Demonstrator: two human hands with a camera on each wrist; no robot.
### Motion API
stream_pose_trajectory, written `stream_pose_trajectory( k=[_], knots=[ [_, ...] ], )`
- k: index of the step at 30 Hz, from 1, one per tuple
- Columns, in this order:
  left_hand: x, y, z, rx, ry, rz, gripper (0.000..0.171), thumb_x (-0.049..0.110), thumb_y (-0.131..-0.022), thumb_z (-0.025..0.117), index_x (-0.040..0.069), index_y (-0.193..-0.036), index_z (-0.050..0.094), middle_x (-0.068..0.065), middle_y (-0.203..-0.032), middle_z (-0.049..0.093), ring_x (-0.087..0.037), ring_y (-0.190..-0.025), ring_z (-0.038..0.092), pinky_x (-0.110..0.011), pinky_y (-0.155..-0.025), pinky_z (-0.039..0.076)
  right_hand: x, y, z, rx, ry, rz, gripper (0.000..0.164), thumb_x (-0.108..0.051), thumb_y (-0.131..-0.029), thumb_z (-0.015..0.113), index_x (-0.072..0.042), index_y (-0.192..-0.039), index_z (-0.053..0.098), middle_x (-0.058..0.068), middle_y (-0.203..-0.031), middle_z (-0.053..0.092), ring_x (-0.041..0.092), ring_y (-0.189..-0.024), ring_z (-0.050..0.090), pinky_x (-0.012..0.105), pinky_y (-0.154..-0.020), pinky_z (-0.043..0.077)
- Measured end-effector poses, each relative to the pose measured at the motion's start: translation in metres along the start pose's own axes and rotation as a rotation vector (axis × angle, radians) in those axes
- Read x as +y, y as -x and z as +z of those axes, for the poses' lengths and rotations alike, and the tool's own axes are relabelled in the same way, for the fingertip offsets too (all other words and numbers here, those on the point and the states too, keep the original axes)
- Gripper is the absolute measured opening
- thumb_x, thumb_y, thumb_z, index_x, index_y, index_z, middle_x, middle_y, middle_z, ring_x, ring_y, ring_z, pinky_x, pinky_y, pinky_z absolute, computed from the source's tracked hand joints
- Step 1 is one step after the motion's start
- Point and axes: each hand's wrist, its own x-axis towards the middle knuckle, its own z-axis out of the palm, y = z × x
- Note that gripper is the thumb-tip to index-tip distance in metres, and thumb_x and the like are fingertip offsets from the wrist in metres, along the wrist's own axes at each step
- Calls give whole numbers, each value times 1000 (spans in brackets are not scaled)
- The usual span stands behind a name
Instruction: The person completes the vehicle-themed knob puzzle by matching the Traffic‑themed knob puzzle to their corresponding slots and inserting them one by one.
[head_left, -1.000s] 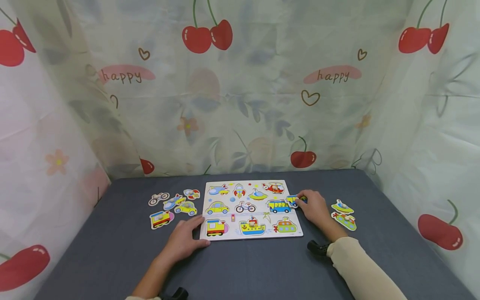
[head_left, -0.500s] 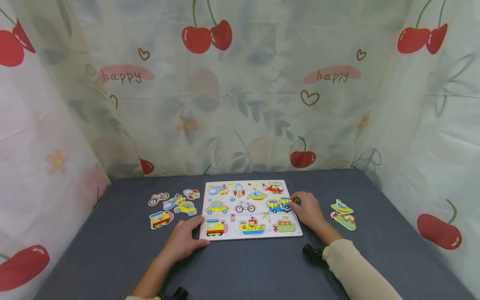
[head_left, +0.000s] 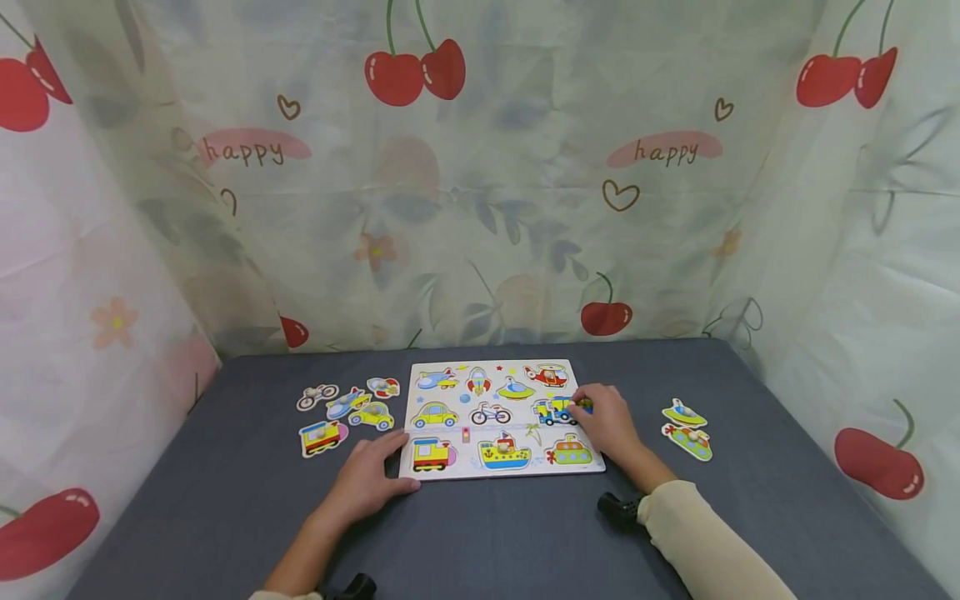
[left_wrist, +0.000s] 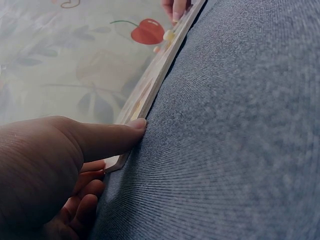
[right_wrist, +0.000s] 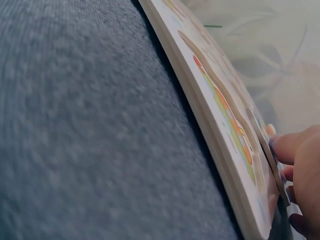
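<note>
The white puzzle board (head_left: 468, 429) lies on the table, printed with vehicle pictures in shaped recesses. My left hand (head_left: 366, 479) holds its near left corner, thumb along the front edge, as the left wrist view shows, and fingers at the left side. My right hand (head_left: 611, 421) pinches the blue and yellow bus puzzle piece (head_left: 564, 409) over the matching bus picture in the middle row; the piece overlaps that picture, slightly shifted to the right. In the right wrist view, thumb and fingers (right_wrist: 290, 147) of this hand are at the piece, close over the board's surface.
Left of the board lie several loose pieces, including a train (head_left: 322, 438), a car (head_left: 372, 416), a plane (head_left: 347, 404), a motorbike (head_left: 317, 397) and a rocket (head_left: 383, 387). On the right are a flying saucer (head_left: 683, 412) and a submarine (head_left: 688, 442). A patterned curtain (head_left: 480, 208) surrounds the dark table.
My right hand has moved left with the bus piece, from the board's right edge onto the bus picture. The left hand stays at the corner.
</note>
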Motion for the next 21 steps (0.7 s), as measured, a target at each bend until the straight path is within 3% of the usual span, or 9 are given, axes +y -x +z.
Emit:
stream_pose_trajectory(
  k=[21],
  knots=[
    [0, -1, 0, -4, -10, -6, 74, 33, -74, 85, 11, -138, 56, -5, -141, 52, -25, -113, 48, -44, -93, 41, -13, 4, 6, 31, 9, -49, 15, -22, -88, 74, -10, -95, 69, 6, -100, 66, 27, -100, 52, 48, -91, 38]
  ],
)
